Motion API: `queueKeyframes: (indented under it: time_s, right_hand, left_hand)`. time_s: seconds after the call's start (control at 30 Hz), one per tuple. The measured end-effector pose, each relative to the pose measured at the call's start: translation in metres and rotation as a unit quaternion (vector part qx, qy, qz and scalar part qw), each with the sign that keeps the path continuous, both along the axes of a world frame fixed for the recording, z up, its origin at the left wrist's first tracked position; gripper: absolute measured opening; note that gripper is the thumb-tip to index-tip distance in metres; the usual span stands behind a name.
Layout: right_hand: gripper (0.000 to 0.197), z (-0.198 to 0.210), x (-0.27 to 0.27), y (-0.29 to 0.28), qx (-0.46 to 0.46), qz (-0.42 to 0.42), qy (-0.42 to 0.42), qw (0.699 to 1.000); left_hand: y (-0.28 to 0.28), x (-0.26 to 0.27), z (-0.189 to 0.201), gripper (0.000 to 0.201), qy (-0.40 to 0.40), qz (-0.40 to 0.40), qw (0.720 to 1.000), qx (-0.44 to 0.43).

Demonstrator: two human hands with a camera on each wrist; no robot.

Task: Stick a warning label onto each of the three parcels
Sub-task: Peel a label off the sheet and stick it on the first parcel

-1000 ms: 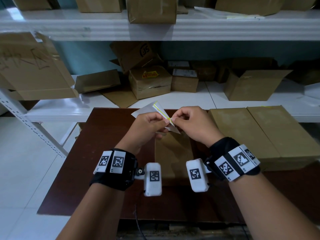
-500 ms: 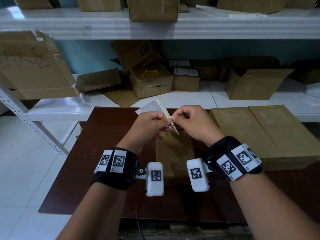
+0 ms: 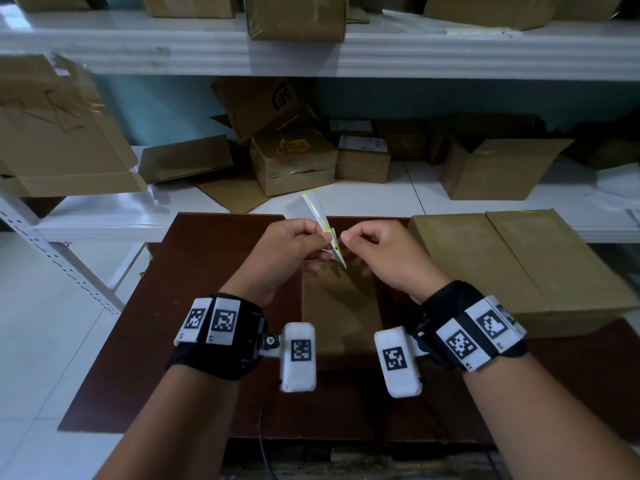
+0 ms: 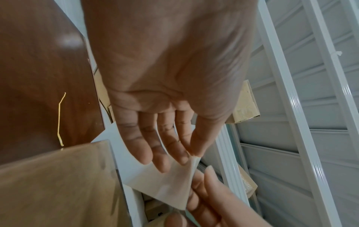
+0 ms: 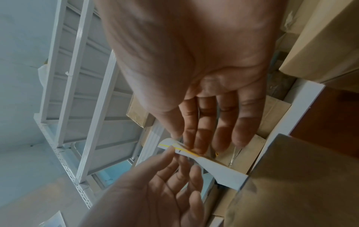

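The warning label [image 3: 323, 227], a white sheet with a yellow stripe, is being held edge-on in the air above the brown table [image 3: 194, 306], between both hands. The left hand [image 3: 287, 252] is pinching it between thumb and fingertips, while the right hand [image 3: 377, 254] is pinching its lower end from the other side. Directly beneath the hands a small flat parcel [image 3: 341, 313] is lying on the table. Two larger parcels [image 3: 519, 265] are sitting side by side, touching, at the table's right. Cardboard boxes [image 3: 294, 161] are crowding the white shelf [image 3: 104, 220] behind.
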State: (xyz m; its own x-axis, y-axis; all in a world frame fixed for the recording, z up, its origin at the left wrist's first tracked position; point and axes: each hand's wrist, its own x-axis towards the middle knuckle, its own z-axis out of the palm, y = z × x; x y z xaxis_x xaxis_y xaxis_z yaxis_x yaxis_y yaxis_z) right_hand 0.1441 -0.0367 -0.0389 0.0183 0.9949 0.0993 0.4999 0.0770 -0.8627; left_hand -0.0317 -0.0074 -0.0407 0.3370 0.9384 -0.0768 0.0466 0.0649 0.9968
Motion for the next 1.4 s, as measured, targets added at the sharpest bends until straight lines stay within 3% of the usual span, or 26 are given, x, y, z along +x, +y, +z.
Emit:
queueKeyframes:
  time_s: [0.8,1.4]
  right_hand:
    - [0.009,0.004,-0.007,0.006,-0.010,0.016,0.038,0.999]
    - [0.014,0.004,-0.003,0.001,-0.023,0.028,0.077,0.996]
  left_hand:
    - [0.005,0.000,-0.005,0.010,-0.003,0.003,1.000,0.001]
    - [0.005,-0.005,-0.007,0.011,0.010,-0.059,0.998,0.010]
